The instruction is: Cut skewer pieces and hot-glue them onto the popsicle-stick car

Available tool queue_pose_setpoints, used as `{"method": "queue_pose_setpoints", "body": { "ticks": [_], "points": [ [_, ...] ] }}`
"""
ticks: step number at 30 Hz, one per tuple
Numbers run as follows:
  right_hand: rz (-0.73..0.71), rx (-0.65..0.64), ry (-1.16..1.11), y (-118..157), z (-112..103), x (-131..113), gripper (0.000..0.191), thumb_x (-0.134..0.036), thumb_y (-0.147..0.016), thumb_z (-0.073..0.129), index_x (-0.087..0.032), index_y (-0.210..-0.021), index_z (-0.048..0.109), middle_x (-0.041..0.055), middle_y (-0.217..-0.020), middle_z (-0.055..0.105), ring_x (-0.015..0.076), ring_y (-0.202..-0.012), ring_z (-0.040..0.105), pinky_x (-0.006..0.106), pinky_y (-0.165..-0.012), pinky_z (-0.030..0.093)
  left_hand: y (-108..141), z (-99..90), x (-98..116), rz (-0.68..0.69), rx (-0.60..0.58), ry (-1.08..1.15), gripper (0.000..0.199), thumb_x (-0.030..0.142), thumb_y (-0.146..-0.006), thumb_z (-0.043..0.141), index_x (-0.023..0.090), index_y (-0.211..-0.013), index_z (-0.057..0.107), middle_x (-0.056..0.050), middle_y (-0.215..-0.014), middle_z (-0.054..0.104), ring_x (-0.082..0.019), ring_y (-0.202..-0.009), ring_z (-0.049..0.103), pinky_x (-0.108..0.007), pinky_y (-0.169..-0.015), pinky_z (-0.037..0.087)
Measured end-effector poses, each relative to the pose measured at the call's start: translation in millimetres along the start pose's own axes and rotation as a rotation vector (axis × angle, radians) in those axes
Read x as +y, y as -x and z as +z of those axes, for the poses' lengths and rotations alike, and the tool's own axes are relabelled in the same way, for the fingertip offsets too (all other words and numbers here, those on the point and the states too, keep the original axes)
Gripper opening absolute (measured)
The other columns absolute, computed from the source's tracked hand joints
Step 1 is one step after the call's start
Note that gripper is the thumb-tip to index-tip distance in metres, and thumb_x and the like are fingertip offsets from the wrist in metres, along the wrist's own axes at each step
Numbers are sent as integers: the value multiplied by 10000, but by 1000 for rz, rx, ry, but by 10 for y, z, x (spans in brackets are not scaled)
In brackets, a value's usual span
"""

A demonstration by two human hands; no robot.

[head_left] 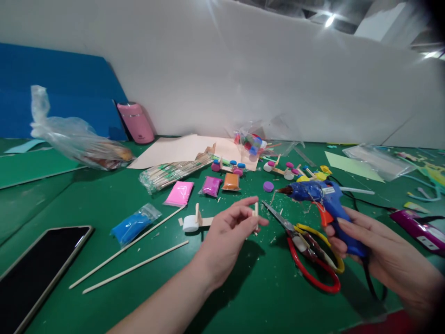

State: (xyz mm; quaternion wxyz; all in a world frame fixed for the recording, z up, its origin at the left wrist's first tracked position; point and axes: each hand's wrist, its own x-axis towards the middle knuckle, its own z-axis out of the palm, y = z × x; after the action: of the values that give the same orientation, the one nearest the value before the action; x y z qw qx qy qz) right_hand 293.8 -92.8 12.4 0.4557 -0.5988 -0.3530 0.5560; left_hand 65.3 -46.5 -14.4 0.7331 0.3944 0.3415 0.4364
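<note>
My left hand (231,232) pinches a small piece of pale wood (256,211) between thumb and fingers, above the middle of the green table. My right hand (365,241) is wrapped round the handle of a blue glue gun (321,197) with an orange trigger; its dark nozzle points left, toward the wood piece. Beneath the glue gun lie scissors (294,248) with red and yellow handles. Just left of my left hand, a white roll-shaped piece (190,223) with wooden sticks attached rests on the table, partly hidden by the hand.
Two long wooden sticks (135,266) and a phone (41,273) lie at left. Clay packets, blue (134,225), pink (179,193) and orange (231,182), sit mid-table. Small wheeled models (227,167) stand behind them. A purple power strip (419,229) is at right.
</note>
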Motion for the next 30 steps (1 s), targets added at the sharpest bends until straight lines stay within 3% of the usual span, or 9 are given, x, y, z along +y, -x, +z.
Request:
{"method": "queue_pose_setpoints", "body": {
  "ticks": [3,6,13,17,20,22,25,28,30],
  "points": [
    [28,-21,-31,64,10,-6,211,-368,-637,675,-188,-730,618,8,-601,547,117,-490,452,201,-421,413,-136,151,11,20,-100,86,74,199,-714,613,149,-660,598,-62,-1029,602,-151,-838,573,-263,-741,389],
    [33,-25,-83,99,-38,2,185,-338,-649,675,-188,-745,622,8,-623,556,103,-494,457,183,-430,421,-240,221,-64,21,-163,106,93,227,-711,614,136,-726,599,-54,-872,631,-138,-778,578,-263,-749,395],
    [-170,335,-150,37,-304,-19,153,-314,-635,686,-215,-726,613,20,-694,533,106,-495,496,141,-303,387,-336,179,-243,192,-100,-524,124,222,-723,542,180,-607,551,-47,-691,589,-221,-800,560,-300,-687,383],
    [-339,497,-149,-4,-355,-3,182,-271,-633,700,-245,-789,612,21,-755,574,118,-567,542,179,-441,491,-264,168,-254,249,-168,-650,204,131,-680,549,212,-506,479,-110,-932,596,-306,-1040,473,-336,-752,351],
    [-414,489,-125,-9,-304,27,194,-284,-658,682,-253,-833,605,5,-751,580,115,-586,548,200,-525,506,-103,164,-177,333,-216,-834,163,130,-735,482,200,-596,528,-128,-1153,499,-305,-1036,474,-347,-758,348],
    [-446,452,-97,1,-240,53,171,-288,-667,676,-261,-812,589,-12,-704,582,119,-588,551,204,-549,501,28,138,-98,398,-169,-891,145,168,-770,461,193,-675,567,-119,-1103,497,-262,-957,493,-327,-758,344],
    [-398,314,-35,33,-122,127,114,-289,-727,622,-280,-813,548,-29,-631,569,133,-588,536,211,-537,475,188,36,-18,238,-7,-729,111,227,-758,522,185,-667,571,-46,-800,506,-158,-690,477,-261,-626,352],
    [-336,123,163,72,1,263,80,-317,-761,578,-267,-806,535,-30,-609,563,133,-551,507,214,-512,447,266,-124,-43,-117,45,-246,124,258,-743,565,166,-663,545,31,-576,425,-78,-492,360,-201,-473,262],
    [-296,33,318,99,80,371,100,-351,-761,567,-257,-786,542,-25,-598,559,141,-547,508,220,-510,450,289,-228,-100,-196,64,4,127,232,-735,588,148,-656,535,45,-554,424,-47,-458,340,-182,-456,219]
  ]
}}
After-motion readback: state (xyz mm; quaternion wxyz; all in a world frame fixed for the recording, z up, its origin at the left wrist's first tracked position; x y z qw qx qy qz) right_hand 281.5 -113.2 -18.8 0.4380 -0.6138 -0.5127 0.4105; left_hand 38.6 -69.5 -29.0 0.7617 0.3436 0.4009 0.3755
